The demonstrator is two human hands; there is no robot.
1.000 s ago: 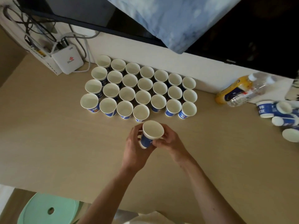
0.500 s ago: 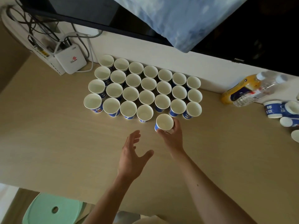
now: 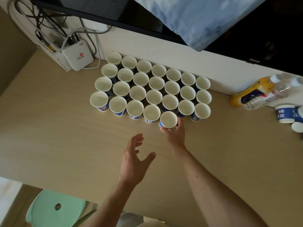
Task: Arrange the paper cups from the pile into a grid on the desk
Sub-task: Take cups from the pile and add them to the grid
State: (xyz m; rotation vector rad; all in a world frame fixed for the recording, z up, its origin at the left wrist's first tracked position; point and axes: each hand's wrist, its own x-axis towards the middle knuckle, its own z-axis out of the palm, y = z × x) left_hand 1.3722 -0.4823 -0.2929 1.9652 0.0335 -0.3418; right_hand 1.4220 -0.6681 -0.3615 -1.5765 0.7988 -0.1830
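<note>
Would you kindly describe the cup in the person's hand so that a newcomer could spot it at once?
Find the block of upright cups on the desk, against the wall. Its nearest row is unfinished. The cup at that row's right end is the one: it alone is gripped by the right hand.
</note>
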